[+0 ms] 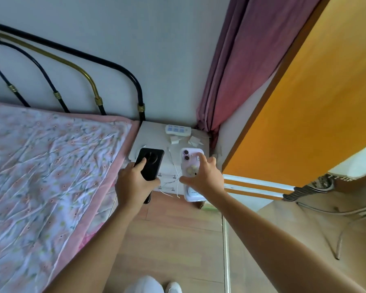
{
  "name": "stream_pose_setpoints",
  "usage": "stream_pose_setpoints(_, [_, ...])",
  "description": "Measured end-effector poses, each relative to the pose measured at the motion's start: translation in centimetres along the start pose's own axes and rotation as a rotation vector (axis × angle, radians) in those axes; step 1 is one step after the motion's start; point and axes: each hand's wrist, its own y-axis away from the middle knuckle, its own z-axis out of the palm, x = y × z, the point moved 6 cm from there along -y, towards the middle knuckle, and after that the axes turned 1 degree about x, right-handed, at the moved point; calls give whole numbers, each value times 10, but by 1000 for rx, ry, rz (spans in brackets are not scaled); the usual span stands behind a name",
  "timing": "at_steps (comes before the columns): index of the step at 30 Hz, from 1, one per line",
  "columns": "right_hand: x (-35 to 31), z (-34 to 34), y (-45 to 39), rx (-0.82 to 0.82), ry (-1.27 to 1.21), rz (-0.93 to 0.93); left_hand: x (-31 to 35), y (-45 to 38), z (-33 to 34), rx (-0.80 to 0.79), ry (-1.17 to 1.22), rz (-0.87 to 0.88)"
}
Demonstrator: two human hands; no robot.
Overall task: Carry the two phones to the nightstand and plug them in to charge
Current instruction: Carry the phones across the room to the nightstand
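My left hand (133, 182) grips a black phone (151, 160), back side up, over the front left of the white nightstand (150, 132). My right hand (203, 176) holds a pink phone (188, 157) in a clear case, camera end pointing away, over the nightstand's front right. Both phones hang above the nightstand's front edge. A white power strip (178, 130) lies at the back of the nightstand. White charging cables (173, 166) trail across the top and down the front between the two phones.
A bed with a floral cover (51, 161) and a black and gold metal headboard (82, 68) is on the left. A purple curtain (241, 70) hangs in the corner. An orange door (315, 102) stands on the right. White paper scraps (190, 140) lie near the strip.
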Motion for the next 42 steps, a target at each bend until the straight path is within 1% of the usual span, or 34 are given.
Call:
stream_pose_setpoints(6, [-20,23,-78,-42,-4,12,-20,-81,28,-38,-35,-13])
stream_pose_setpoints(12, [-43,43,-160,-56,-7,86,-38,-182,58,-117,-88,-2])
stream_pose_setpoints(17, [-52,58,-221,-75,-18,138,-47,-250,84,-172,-100,33])
stream_pose_setpoints(23, [-43,95,-293,-136,-21,177,-63,-302,129,-206,-93,-38])
stream_pose_setpoints(28, [-32,151,-348,-232,-37,180,-94,-336,180,-222,-54,-109])
stream_pose_setpoints(31, [-30,195,-370,-277,-69,178,-117,-350,210,-202,-24,-176])
stream_pose_setpoints(33, [-28,229,-383,-313,-100,194,-134,-360,233,-216,-16,-212])
stream_pose_setpoints(37, [-18,298,-395,-406,-124,247,-176,-372,276,-262,-21,-282])
stream_pose_setpoints(40, [-10,340,-399,-442,-130,290,-204,-376,299,-283,-27,-319])
stream_pose_setpoints(42, [-6,355,-403,-432,-93,303,-216,-376,310,-286,-32,-302])
